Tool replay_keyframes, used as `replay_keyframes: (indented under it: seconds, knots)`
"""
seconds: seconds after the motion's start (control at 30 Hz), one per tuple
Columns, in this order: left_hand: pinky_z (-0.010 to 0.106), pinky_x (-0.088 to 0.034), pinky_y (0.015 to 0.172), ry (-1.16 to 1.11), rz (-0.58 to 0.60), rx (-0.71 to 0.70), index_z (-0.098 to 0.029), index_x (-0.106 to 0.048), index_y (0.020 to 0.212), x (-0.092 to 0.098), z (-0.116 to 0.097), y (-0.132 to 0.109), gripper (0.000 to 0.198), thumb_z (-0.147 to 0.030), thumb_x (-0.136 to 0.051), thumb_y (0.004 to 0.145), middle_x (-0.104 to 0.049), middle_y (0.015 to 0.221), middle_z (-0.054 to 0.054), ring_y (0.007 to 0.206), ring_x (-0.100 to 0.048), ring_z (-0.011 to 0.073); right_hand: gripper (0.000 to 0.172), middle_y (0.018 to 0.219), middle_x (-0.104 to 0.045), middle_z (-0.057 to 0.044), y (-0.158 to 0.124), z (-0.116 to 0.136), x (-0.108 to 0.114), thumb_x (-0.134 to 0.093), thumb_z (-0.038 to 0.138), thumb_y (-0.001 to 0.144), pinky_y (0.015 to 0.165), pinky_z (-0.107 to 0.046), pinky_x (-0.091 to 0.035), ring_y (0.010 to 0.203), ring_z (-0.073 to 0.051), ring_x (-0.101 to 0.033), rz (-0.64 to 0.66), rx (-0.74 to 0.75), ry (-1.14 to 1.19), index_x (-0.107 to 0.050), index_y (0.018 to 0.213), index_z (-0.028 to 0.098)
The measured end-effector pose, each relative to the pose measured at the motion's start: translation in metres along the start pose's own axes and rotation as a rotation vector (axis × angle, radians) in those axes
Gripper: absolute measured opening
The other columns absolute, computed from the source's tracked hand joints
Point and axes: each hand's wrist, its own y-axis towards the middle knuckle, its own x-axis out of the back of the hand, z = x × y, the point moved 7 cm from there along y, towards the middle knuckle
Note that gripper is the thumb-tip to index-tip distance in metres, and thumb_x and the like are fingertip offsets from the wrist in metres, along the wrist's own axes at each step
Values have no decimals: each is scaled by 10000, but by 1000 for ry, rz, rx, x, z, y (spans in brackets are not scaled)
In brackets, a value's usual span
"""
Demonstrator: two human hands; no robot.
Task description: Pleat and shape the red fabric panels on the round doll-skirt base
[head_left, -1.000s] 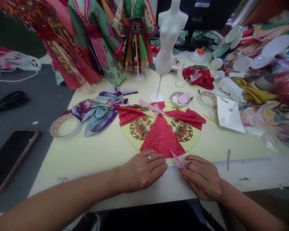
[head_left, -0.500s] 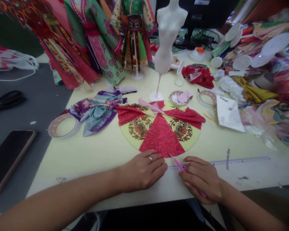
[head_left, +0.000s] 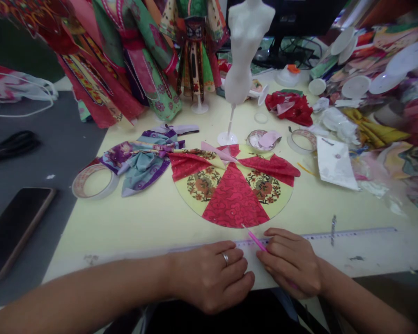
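A round fan-shaped piece of red and yellow patterned cloth (head_left: pixel 235 204) lies on the table, with folded red flaps and a pink knot near its top. My right hand (head_left: pixel 292 262) is closed around a slim pink pen-like tool (head_left: pixel 257 240) with a thin metal tip. That tip is at the cloth's lower edge; I cannot tell whether it touches. Nearer to me, my left hand (head_left: pixel 214 276), a ring on one finger, is palm down, apart from the cloth. Its fingers are loosely bent, with nothing seen in them. A clear ruler (head_left: pixel 355 231) runs behind both hands.
Left of the cloth lie a purple and blue fabric bow (head_left: pixel 142 162) and a tape roll (head_left: pixel 94 182). A white mannequin (head_left: pixel 242 55) and dressed figures (head_left: pixel 195 51) stand behind. Fabric scraps and bags (head_left: pixel 379 120) crowd the right. A phone (head_left: pixel 19 227) rests far left.
My left hand has come off the cloth's lower edge and moved back toward me. My right hand still holds the pink tool, its tip slightly further left. The view has shifted a little.
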Motion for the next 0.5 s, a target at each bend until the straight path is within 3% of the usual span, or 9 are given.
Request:
replay_keyframes:
  seconds: [0.27, 0.5]
  knots:
    - [395, -498, 872, 66, 15, 136, -42, -593, 1026, -3, 11, -6, 282, -123, -394, 844, -657, 1014, 166, 949, -614, 246, 177, 641, -549, -11, 1, -6, 2, -503, 94, 750, 778, -361, -509, 590, -112, -510, -43, -68, -60, -580, 908, 121]
    - [420, -508, 855, 114, 21, 217, -28, -579, 1057, -7, 21, -8, 312, -98, -361, 845, -647, 1038, 170, 973, -600, 267, 172, 639, -533, -12, 1, -6, 0, -519, 84, 742, 781, -368, -504, 597, -112, -490, -37, -61, -53, -582, 899, 113]
